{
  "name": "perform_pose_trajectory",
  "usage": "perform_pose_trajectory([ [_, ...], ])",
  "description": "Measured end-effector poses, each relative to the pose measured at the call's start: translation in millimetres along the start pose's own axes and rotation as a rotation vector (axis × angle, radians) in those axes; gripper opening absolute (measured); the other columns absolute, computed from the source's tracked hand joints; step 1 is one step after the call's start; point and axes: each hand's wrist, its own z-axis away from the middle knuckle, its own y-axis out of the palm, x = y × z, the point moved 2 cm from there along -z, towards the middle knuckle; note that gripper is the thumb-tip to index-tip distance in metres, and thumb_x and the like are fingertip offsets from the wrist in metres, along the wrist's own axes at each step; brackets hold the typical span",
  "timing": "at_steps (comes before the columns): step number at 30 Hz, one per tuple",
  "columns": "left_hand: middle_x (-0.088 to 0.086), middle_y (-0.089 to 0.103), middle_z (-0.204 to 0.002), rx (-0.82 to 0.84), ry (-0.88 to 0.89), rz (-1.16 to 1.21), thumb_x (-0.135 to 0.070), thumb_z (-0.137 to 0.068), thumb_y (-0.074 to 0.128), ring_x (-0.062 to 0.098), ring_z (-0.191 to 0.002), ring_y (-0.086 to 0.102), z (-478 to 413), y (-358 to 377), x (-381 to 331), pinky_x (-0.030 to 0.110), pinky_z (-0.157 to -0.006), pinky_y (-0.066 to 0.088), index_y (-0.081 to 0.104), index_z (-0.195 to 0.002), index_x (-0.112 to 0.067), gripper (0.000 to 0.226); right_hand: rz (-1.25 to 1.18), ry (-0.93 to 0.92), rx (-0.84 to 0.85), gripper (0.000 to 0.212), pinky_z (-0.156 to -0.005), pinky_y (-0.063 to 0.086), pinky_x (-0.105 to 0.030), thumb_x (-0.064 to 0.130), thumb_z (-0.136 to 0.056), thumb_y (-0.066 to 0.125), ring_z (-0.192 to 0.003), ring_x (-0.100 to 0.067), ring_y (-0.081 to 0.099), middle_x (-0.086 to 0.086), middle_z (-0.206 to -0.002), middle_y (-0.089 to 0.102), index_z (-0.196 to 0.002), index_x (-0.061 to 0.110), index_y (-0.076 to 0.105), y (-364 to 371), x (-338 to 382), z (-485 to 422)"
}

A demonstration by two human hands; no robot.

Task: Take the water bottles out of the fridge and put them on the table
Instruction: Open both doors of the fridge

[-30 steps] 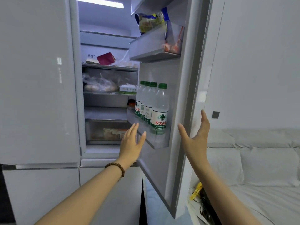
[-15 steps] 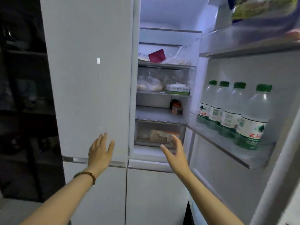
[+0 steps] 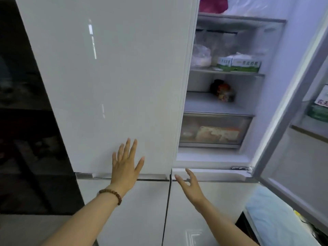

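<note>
The white fridge stands in front of me with its right door swung open and its left door closed. Only a sliver of one water bottle, its green and white label, shows at the far right edge on the open door's shelf. My left hand, with a bead bracelet on the wrist, is spread open against the lower part of the closed left door. My right hand hovers open just below the fridge opening, near the seam of the lower doors. Neither hand holds anything.
Inside the fridge sit a green and white carton, a plastic bag, a small jar and a clear drawer with food. A dark glass cabinet stands to the left. Pale blue bedding lies at lower right.
My view has swung left and closer, so the bottles slid almost out of frame on the right. Both hands moved left with it; the left hand now rests on the closed door.
</note>
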Motion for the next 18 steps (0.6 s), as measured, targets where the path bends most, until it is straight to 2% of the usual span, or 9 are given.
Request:
perform_pose_trajectory([
  [3, -0.006, -0.023, -0.156, -0.021, 0.069, -0.073, -0.053, -0.095, 0.02, 0.017, -0.143, -0.023, -23, 22, 7, 0.041, -0.117, -0.011, -0.024, -0.141, -0.036, 0.066, -0.203, 0.163, 0.011, 0.072, -0.111, 0.033, -0.04, 0.054, -0.087, 0.053, -0.13, -0.017, 0.038, 0.002, -0.15, 0.031, -0.146, 0.022, 0.025, 22, -7, -24],
  [5, -0.005, -0.029, -0.154, -0.02, 0.102, -0.111, -0.054, -0.094, 0.021, 0.018, -0.139, -0.031, -34, 36, 7, 0.043, -0.116, -0.013, -0.027, -0.139, -0.037, 0.068, -0.336, 0.228, 0.005, 0.068, -0.109, 0.036, -0.041, 0.056, -0.087, 0.051, -0.126, -0.019, 0.042, 0.0, -0.145, 0.037, -0.142, 0.02, 0.031, 32, -11, -39],
  [7, -0.005, -0.04, -0.148, -0.006, 0.097, -0.122, -0.058, -0.092, 0.021, 0.02, -0.136, -0.038, -41, 50, 5, 0.046, -0.115, -0.015, -0.03, -0.138, -0.04, 0.071, -0.44, 0.264, 0.02, 0.062, -0.108, 0.037, -0.041, 0.06, -0.086, 0.048, -0.126, -0.021, 0.043, 0.001, -0.139, 0.041, -0.134, 0.022, 0.037, 41, -14, -52],
  [9, -0.003, -0.049, -0.142, -0.002, 0.067, -0.118, -0.065, -0.087, 0.017, 0.023, -0.133, -0.043, -45, 63, 2, 0.048, -0.112, -0.017, -0.034, -0.136, -0.041, 0.074, -0.499, 0.282, 0.056, 0.063, -0.107, 0.037, -0.042, 0.064, -0.086, 0.044, -0.127, -0.024, 0.045, 0.004, -0.133, 0.045, -0.136, 0.027, 0.038, 49, -17, -65],
  [12, 0.0, -0.052, -0.14, -0.009, 0.041, -0.113, -0.074, -0.079, 0.01, 0.027, -0.131, -0.044, -50, 74, 0, 0.051, -0.112, -0.015, -0.035, -0.136, -0.04, 0.08, -0.608, 0.302, 0.077, 0.062, -0.106, 0.04, -0.041, 0.068, -0.083, 0.044, -0.113, -0.022, 0.056, 0.007, -0.117, 0.06, -0.128, 0.025, 0.046, 57, -18, -82],
  [14, 0.002, -0.051, -0.14, -0.012, 0.038, -0.126, -0.077, -0.078, 0.007, 0.028, -0.132, -0.044, -51, 78, 2, 0.053, -0.112, -0.014, -0.035, -0.136, -0.039, 0.082, -0.655, 0.297, 0.103, 0.069, -0.11, 0.036, -0.042, 0.071, -0.08, 0.044, -0.118, -0.023, 0.055, 0.002, -0.123, 0.061, -0.131, 0.024, 0.048, 61, -19, -91],
  [16, 0.002, -0.05, -0.141, -0.019, 0.044, -0.128, -0.078, -0.076, 0.004, 0.028, -0.133, -0.042, -52, 80, 3, 0.054, -0.113, -0.013, -0.034, -0.137, -0.038, 0.083, -0.717, 0.298, 0.165, 0.083, -0.115, 0.028, -0.044, 0.077, -0.075, 0.045, -0.133, -0.027, 0.043, -0.003, -0.138, 0.053, -0.139, 0.025, 0.041, 68, -18, -97],
  [18, 0.002, -0.05, -0.142, -0.025, 0.045, -0.121, -0.078, -0.074, 0.002, 0.028, -0.133, -0.042, -52, 81, 3, 0.054, -0.113, -0.012, -0.033, -0.138, -0.038, 0.083, -0.821, 0.319, 0.195, 0.094, -0.116, 0.024, -0.046, 0.081, -0.066, 0.05, -0.138, -0.028, 0.036, -0.005, -0.143, 0.048, -0.141, 0.026, 0.04, 75, -19, -102],
])
